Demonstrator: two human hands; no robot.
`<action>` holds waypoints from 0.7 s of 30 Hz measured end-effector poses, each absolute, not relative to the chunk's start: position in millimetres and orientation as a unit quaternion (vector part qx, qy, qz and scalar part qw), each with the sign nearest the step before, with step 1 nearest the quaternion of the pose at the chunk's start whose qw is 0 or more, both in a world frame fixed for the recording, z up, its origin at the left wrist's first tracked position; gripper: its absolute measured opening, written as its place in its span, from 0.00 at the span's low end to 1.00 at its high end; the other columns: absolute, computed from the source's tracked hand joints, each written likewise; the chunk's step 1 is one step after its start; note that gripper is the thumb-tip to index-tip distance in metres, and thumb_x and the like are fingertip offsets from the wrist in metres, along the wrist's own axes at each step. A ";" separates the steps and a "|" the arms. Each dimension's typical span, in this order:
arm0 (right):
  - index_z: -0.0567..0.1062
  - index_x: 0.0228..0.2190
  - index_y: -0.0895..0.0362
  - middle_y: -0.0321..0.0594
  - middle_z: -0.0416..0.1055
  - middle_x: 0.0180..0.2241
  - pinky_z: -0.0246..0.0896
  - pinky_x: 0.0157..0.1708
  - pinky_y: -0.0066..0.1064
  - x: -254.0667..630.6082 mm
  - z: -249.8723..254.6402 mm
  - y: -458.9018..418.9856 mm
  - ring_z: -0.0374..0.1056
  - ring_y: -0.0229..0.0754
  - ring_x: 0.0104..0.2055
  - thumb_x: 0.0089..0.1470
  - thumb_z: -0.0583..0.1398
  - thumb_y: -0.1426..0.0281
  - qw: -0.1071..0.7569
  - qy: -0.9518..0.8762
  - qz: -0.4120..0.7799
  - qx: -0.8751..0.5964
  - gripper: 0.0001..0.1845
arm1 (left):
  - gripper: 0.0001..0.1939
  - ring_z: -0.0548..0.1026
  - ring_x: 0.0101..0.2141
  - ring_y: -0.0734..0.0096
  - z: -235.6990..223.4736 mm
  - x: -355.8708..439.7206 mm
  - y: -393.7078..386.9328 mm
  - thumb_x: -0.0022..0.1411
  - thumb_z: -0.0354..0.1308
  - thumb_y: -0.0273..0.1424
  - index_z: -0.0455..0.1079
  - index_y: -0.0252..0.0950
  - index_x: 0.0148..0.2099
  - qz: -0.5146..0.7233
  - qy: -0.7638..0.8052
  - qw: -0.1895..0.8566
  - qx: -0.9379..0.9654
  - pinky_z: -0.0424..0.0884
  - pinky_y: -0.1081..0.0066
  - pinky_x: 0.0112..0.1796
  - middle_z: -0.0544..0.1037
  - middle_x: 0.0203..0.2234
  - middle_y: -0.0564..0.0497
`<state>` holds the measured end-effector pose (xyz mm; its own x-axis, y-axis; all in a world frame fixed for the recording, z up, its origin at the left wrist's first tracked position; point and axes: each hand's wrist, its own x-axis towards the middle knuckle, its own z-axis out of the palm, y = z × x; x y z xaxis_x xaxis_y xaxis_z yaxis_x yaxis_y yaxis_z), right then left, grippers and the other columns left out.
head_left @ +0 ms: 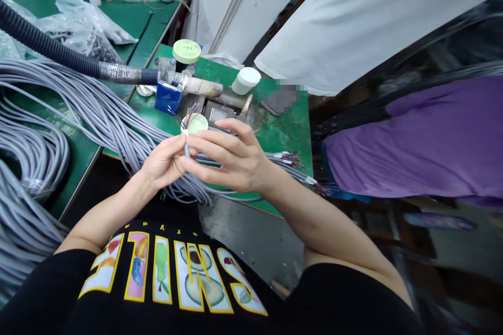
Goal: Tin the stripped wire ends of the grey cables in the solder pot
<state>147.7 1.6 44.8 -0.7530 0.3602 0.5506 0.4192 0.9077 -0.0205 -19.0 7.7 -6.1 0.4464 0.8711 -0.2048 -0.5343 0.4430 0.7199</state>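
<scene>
My left hand (165, 162) pinches the end of a grey multi-core cable (187, 149) between thumb and fingers. From that end, thin coloured wires (191, 115) fan upward, with a white band at their base. On the other side, my right hand (231, 157) has its thumb and fingers closed on the same cable end. Just behind the wires sits a pale green round lid or shallow dish (198, 123). Below and behind my hands runs a bundle of grey cables (113, 120), and several stripped ends (288, 158) lie to the right.
A black corrugated hose (78, 60) reaches to a blue block (168, 95). Beyond stand a green-lidded container (186, 51) and a white jar (246, 80). Plastic bags (86, 26) lie far left; a person in a purple garment (416, 136) is at the right.
</scene>
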 end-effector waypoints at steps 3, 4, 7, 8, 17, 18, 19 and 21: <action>0.76 0.38 0.38 0.29 0.77 0.41 0.63 0.53 0.46 147.2 41.8 3.8 0.72 0.43 0.47 0.56 0.61 0.69 0.256 -0.931 0.029 -0.258 0.11 | 0.09 0.74 0.22 0.81 -2.9 -17.2 8.7 0.60 0.62 0.34 0.72 0.32 0.31 0.441 0.283 0.814 0.250 0.73 0.81 0.26 0.75 0.22 0.54; 0.76 0.37 0.39 0.30 0.77 0.41 0.63 0.53 0.47 148.6 40.6 5.4 0.71 0.43 0.47 0.56 0.61 0.68 0.252 -0.928 0.039 -0.273 0.10 | 0.09 0.75 0.22 0.81 -2.0 -17.6 9.5 0.60 0.62 0.33 0.73 0.32 0.31 0.438 0.280 0.818 0.247 0.73 0.81 0.26 0.75 0.21 0.54; 0.77 0.36 0.43 0.35 0.77 0.41 0.63 0.51 0.50 158.4 36.4 14.0 0.71 0.46 0.46 0.57 0.59 0.62 0.295 -0.895 0.041 -0.332 0.06 | 0.12 0.75 0.22 0.79 -3.4 -22.1 13.9 0.57 0.64 0.37 0.74 0.32 0.34 0.434 0.282 0.805 0.292 0.74 0.78 0.27 0.77 0.22 0.53; 0.76 0.36 0.45 0.37 0.77 0.40 0.64 0.50 0.50 162.8 34.6 17.7 0.71 0.47 0.46 0.58 0.58 0.61 0.329 -0.875 0.031 -0.352 0.08 | 0.15 0.76 0.22 0.77 -6.1 -24.4 16.0 0.55 0.66 0.39 0.75 0.32 0.36 0.446 0.291 0.783 0.321 0.75 0.77 0.28 0.79 0.23 0.52; 0.75 0.37 0.52 0.39 0.78 0.37 0.69 0.42 0.35 188.3 1.1 52.0 0.75 0.42 0.39 0.60 0.54 0.60 0.445 -0.735 0.089 -0.504 0.13 | 0.14 0.77 0.26 0.73 -57.0 -39.6 31.9 0.55 0.63 0.41 0.78 0.33 0.35 0.564 0.462 0.424 0.537 0.73 0.73 0.34 0.80 0.23 0.51; 0.75 0.37 0.53 0.39 0.78 0.36 0.69 0.41 0.34 189.2 -2.9 55.5 0.75 0.42 0.38 0.60 0.54 0.60 0.439 -0.732 0.103 -0.511 0.13 | 0.13 0.77 0.26 0.73 -59.1 -39.8 31.9 0.56 0.62 0.40 0.78 0.34 0.35 0.560 0.460 0.409 0.555 0.73 0.73 0.34 0.81 0.23 0.51; 0.75 0.37 0.53 0.39 0.78 0.36 0.69 0.40 0.33 189.7 -6.5 58.7 0.75 0.41 0.37 0.60 0.55 0.59 0.434 -0.731 0.117 -0.514 0.13 | 0.12 0.77 0.26 0.72 -60.1 -39.8 31.7 0.57 0.61 0.39 0.79 0.34 0.35 0.556 0.456 0.397 0.570 0.73 0.72 0.35 0.81 0.23 0.50; 0.76 0.37 0.54 0.38 0.79 0.34 0.68 0.38 0.31 189.9 -12.0 63.9 0.75 0.40 0.36 0.59 0.55 0.60 0.425 -0.732 0.140 -0.514 0.13 | 0.11 0.77 0.26 0.72 -59.9 -39.4 31.1 0.58 0.60 0.37 0.79 0.34 0.35 0.553 0.451 0.378 0.590 0.72 0.72 0.35 0.81 0.23 0.50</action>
